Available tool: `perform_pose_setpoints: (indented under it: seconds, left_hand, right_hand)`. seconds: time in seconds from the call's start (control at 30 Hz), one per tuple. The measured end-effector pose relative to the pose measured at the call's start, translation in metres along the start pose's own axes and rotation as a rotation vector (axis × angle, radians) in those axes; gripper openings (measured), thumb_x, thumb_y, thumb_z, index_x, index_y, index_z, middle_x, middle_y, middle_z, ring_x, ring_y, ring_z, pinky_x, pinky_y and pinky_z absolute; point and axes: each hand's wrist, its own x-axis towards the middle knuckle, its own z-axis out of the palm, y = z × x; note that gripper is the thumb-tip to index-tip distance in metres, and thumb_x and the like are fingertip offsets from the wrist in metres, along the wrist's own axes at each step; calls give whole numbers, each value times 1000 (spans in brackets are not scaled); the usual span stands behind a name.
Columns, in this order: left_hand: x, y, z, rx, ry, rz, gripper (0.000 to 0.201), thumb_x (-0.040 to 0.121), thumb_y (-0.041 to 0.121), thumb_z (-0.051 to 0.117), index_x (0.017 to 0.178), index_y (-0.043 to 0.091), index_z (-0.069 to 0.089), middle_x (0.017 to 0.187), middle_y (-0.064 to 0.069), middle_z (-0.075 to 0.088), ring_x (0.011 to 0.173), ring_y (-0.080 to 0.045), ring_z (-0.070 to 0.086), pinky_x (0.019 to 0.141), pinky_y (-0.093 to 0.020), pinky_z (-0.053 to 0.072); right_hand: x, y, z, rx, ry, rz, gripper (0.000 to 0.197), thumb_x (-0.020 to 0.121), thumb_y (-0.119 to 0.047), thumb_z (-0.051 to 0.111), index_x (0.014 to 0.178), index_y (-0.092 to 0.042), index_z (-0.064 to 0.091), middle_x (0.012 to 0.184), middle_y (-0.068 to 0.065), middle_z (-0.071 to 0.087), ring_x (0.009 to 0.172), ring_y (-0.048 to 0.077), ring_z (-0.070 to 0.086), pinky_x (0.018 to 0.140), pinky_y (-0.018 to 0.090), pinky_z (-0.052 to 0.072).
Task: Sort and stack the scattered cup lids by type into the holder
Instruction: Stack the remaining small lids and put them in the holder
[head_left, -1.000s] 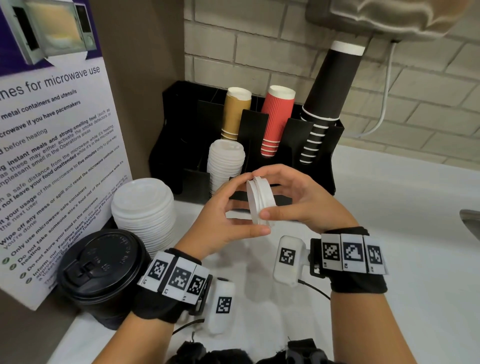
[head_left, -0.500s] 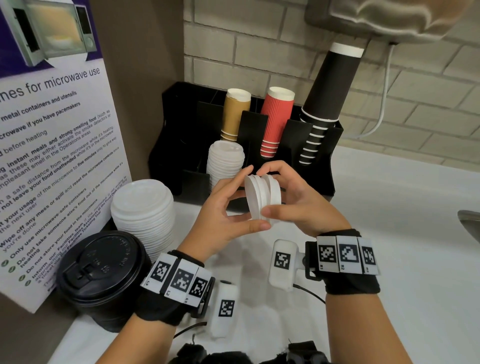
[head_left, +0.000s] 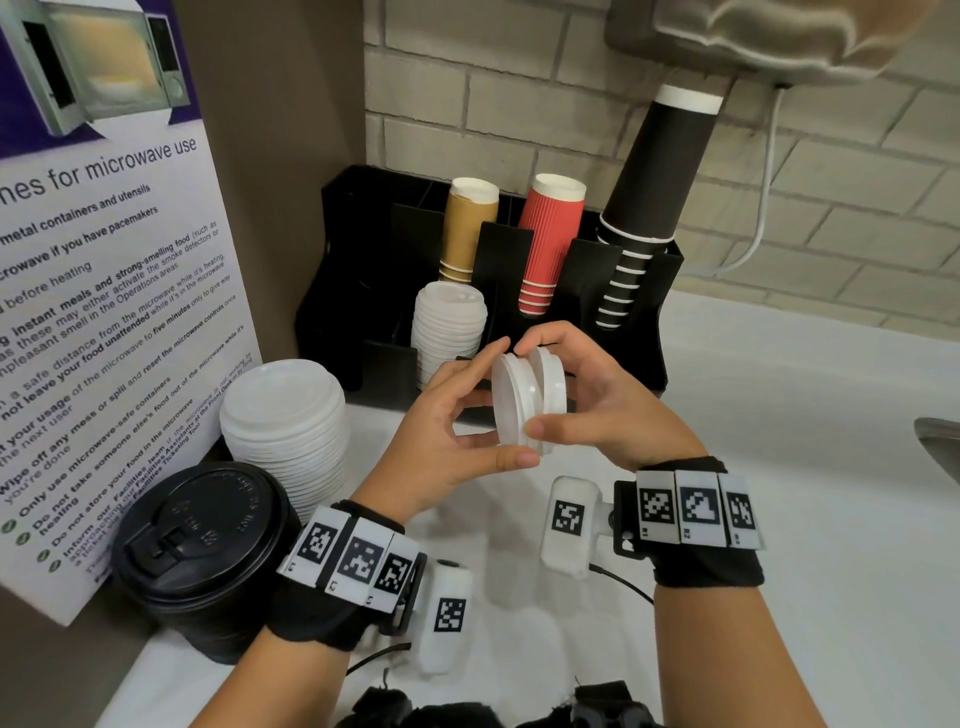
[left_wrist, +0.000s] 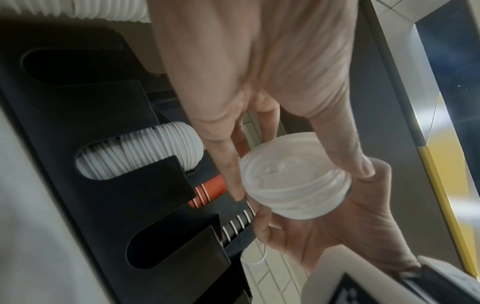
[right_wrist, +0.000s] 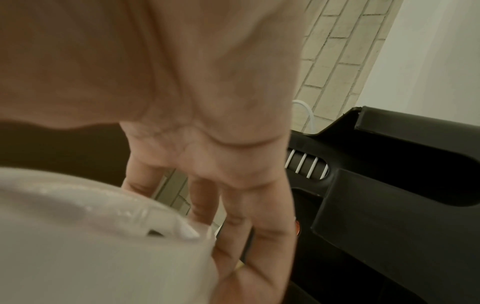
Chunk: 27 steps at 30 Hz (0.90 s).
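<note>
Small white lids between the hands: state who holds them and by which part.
Both hands hold the small white lids on edge by their rims: left hand fingers and thumb on one side, right hand on the other.

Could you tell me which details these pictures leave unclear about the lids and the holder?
- Count of held lids: fingers cover the edges in the head view; the left wrist view is blurred.
- Holder left compartments: dark in the head view, contents unseen.
- Right wrist view: palm and a blurred lid fill it.

Both hands' fingers (left_wrist: 228, 164) hold translucent lids (left_wrist: 293, 185).
</note>
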Motion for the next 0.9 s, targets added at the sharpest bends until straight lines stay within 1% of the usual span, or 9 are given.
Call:
perform_pose_setpoints:
  seconds: [0.1, 0.2, 0.3, 0.4, 0.47, 0.57, 0.63, 0.77, 0.9]
  left_hand:
    - [0, -1, 3, -40, 31, 8, 93, 57, 32, 87, 139, 37, 43, 134, 4, 47, 126, -19, 52, 93, -47, 55]
    - [0, 0, 5, -69, 32, 13, 93, 59, 30, 85, 141, 32, 42, 141, 4, 46, 131, -16, 48, 94, -48, 54]
    - [-1, 1, 5, -56, 44, 24, 91, 61, 29, 85, 141, 29, 43, 140, -1, 48, 129, -18, 51, 93, -46, 55]
    - [-1, 2, 4, -41, 55, 40, 88, 61, 31, 83, 140, 31, 44, 139, -4, 48, 126, -19, 52, 92, -46, 55]
    - [-1, 3, 4, -29, 49, 45, 87, 62, 31, 83, 140, 31, 44, 139, 0, 47, 127, -18, 51, 92, -46, 55]
    - [-1, 3, 4, -14, 43, 47, 87, 61, 33, 83, 139, 34, 44, 138, 6, 47, 128, -15, 50, 92, -45, 56]
    - [-1, 2, 4, -9, 48, 50, 87, 61, 34, 84, 138, 36, 44, 138, 8, 47, 128, -13, 50, 92, -43, 56]
    - [0, 2, 4, 1, 52, 55, 88, 60, 36, 84, 138, 42, 43, 137, 13, 46, 129, -10, 48, 92, -39, 56]
    - [0, 2, 3, 12, 32, 48, 91, 60, 38, 84, 138, 45, 38, 137, 17, 45, 131, -9, 46, 93, -36, 55]
  right_hand:
    - [0, 0, 0, 15, -1, 8, 58, 65, -21, 79, 116, -24, 52, 109, 0, 59, 97, 21, 61, 78, 30, 50]
    - [0, 0, 0, 24, -5, 14, 58, 65, -21, 79, 116, -24, 52, 109, 0, 59, 99, 22, 61, 79, 30, 50]
    - [0, 2, -1, 45, -3, 27, 65, 65, -21, 80, 121, -26, 48, 108, 1, 62, 100, 21, 62, 80, 33, 52]
    - [-1, 2, -4, 130, 13, 85, 70, 63, -21, 81, 123, -28, 45, 107, 5, 65, 98, 25, 64, 76, 37, 54]
    - [-2, 2, -4, 115, 22, 88, 65, 63, -23, 81, 121, -26, 51, 112, 8, 63, 99, 25, 64, 74, 35, 54]
    - [-2, 2, -2, 92, 25, 73, 60, 68, -16, 80, 122, -24, 55, 119, 9, 61, 105, 27, 63, 78, 35, 55]
    - [-2, 1, -1, 81, 32, 74, 59, 69, -14, 79, 122, -24, 55, 118, 6, 63, 106, 26, 64, 80, 34, 55]
    - [0, 0, -1, 58, 36, 90, 61, 67, -14, 80, 122, -25, 55, 114, -1, 65, 104, 21, 65, 79, 32, 56]
    - [1, -1, 0, 42, 27, 105, 59, 67, -13, 81, 119, -26, 56, 113, 1, 65, 102, 22, 66, 79, 34, 56]
